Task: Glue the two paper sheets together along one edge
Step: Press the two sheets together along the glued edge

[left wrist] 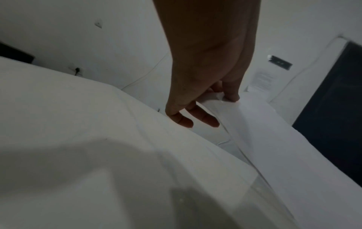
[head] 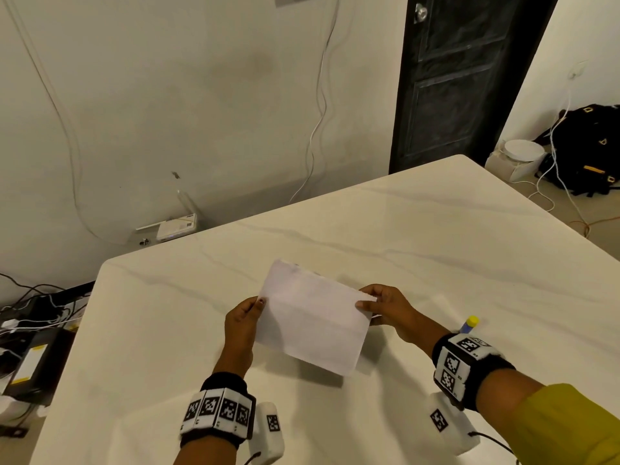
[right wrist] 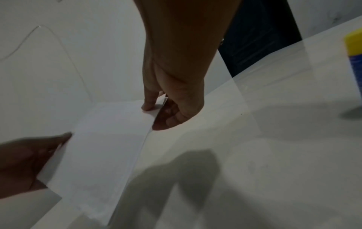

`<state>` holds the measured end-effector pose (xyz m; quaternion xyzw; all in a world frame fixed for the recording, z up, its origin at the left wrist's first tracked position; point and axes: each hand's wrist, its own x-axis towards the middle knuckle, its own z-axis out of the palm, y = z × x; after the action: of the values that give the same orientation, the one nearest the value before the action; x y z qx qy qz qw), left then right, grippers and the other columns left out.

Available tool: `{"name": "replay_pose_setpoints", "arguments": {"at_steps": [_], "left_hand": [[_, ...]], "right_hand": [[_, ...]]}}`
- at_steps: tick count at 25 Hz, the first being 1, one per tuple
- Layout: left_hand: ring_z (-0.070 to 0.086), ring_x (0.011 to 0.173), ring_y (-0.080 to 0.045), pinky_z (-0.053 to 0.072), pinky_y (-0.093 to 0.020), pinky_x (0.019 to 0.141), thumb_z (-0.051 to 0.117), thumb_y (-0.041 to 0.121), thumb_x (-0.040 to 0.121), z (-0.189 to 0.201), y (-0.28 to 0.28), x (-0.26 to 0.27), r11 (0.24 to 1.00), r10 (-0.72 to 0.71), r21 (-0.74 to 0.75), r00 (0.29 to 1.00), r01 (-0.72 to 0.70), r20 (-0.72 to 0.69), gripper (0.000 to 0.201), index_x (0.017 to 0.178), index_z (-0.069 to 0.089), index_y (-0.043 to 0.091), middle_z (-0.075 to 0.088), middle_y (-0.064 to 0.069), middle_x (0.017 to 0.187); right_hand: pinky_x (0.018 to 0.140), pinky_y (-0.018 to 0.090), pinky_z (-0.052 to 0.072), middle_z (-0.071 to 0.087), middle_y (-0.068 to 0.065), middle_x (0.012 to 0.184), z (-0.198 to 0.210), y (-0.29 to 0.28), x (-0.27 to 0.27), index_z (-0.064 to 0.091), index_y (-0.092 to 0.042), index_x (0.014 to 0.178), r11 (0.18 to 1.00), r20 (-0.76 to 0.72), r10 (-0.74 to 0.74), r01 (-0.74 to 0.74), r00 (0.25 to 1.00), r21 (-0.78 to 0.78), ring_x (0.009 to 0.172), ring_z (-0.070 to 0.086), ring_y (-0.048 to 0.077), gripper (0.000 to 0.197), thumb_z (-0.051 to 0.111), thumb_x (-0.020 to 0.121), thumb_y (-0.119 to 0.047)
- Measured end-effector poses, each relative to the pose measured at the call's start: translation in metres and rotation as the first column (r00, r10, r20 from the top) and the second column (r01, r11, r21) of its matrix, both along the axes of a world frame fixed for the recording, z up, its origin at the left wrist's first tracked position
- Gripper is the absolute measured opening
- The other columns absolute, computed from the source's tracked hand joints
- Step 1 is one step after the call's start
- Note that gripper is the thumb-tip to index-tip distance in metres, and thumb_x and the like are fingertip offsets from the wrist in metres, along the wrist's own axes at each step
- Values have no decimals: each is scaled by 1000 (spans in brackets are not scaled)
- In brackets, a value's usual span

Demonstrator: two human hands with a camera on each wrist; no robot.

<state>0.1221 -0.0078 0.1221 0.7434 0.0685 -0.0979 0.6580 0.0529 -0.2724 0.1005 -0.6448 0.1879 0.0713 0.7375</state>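
Note:
White paper sheets (head: 312, 320) are held together above the marble table (head: 436, 246), tilted toward me. My left hand (head: 246, 317) pinches their left edge, thumb on top. My right hand (head: 375, 305) pinches the right edge near the upper corner. In the left wrist view the left hand (left wrist: 215, 96) pinches the paper (left wrist: 274, 139), with two fingers hanging loose below. The right wrist view shows the right hand (right wrist: 156, 106) with thumb on top of the paper (right wrist: 105, 147) and fingers curled under. A glue stick (head: 469, 324) with yellow cap and blue body stands behind my right wrist.
The glue stick (right wrist: 355, 58) stands at the right edge of the right wrist view. Cables and boxes (head: 30, 347) lie on the floor left of the table. A dark door (head: 463, 78) and a black bag (head: 590, 149) are beyond the far right corner.

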Motion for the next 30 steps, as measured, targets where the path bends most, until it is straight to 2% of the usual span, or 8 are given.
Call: {"name": "replay_pose_setpoints", "arguments": {"at_steps": [2, 8, 12, 15, 20, 24, 27, 30], "left_hand": [[47, 79, -20, 38, -27, 67, 57, 15, 89, -8, 5, -5, 1000, 12, -7, 999, -12, -41, 10, 90, 64, 7, 58, -8, 88], [54, 83, -26, 43, -33, 67, 53, 13, 90, -35, 13, -13, 986, -77, -168, 943, 23, -323, 10, 90, 63, 11, 62, -9, 92], [53, 83, -26, 44, -34, 69, 53, 10, 90, -49, 12, -15, 973, -7, -221, 947, -68, -321, 11, 88, 63, 11, 62, -9, 90], [53, 80, -26, 45, -34, 67, 53, 9, 90, -57, 9, -21, 965, 54, -224, 936, -139, -349, 11, 85, 63, 12, 61, -8, 88], [52, 79, -28, 46, -32, 63, 58, 5, 88, -66, 2, -37, 975, 111, -134, 912, -176, -394, 13, 76, 60, 10, 60, -7, 81], [58, 78, -26, 57, -33, 58, 65, 8, 84, -73, 1, -48, 984, 71, -114, 892, -135, -446, 5, 86, 61, 6, 62, -10, 84], [61, 70, -25, 59, -26, 50, 66, 1, 81, -78, 0, -52, 990, 24, -107, 875, -86, -483, 23, 102, 58, 2, 64, -12, 85], [60, 67, -25, 58, -23, 48, 63, -3, 83, -81, 1, -55, 990, 68, -75, 879, -117, -471, 24, 105, 56, 1, 63, -14, 83]], "right_hand": [[53, 22, 55, 66, 6, 84, 1, -1, 0, 61, -11, 90, 993, -12, -96, 96, 995, 64, 70, 65, 18, 13, 65, 80, -3], [58, 29, 52, 64, 7, 78, -12, 6, -1, 62, -9, 82, 930, -45, -365, 366, 930, 28, 67, 61, 21, 5, 64, 81, -4], [66, 30, 51, 64, 7, 88, -26, 6, -11, 62, -10, 91, 982, -191, -133, 155, 972, 104, 78, 61, 24, 6, 59, 85, -9], [59, 24, 52, 66, 6, 89, -38, 9, -25, 60, -7, 101, 999, -247, -9, 18, 969, 36, 78, 64, 20, 21, 59, 82, 2], [55, 26, 52, 65, 19, 93, -54, 8, -37, 63, -7, 81, 985, -245, -160, 138, 956, -104, 69, 63, 23, 17, 59, 78, 9], [54, 27, 57, 66, 19, 94, -59, 6, -48, 63, 1, 93, 973, -251, -227, 228, 941, -26, 72, 65, 25, 17, 61, 78, 8], [47, 25, 55, 67, 14, 84, -59, 9, -57, 63, -1, 89, 968, -253, -238, 252, 938, 21, 69, 65, 24, 12, 61, 79, 6], [48, 25, 54, 68, 14, 84, -65, 13, -60, 62, 4, 98, 967, -272, -245, 253, 930, -6, 70, 65, 25, 19, 62, 79, 4]]}}
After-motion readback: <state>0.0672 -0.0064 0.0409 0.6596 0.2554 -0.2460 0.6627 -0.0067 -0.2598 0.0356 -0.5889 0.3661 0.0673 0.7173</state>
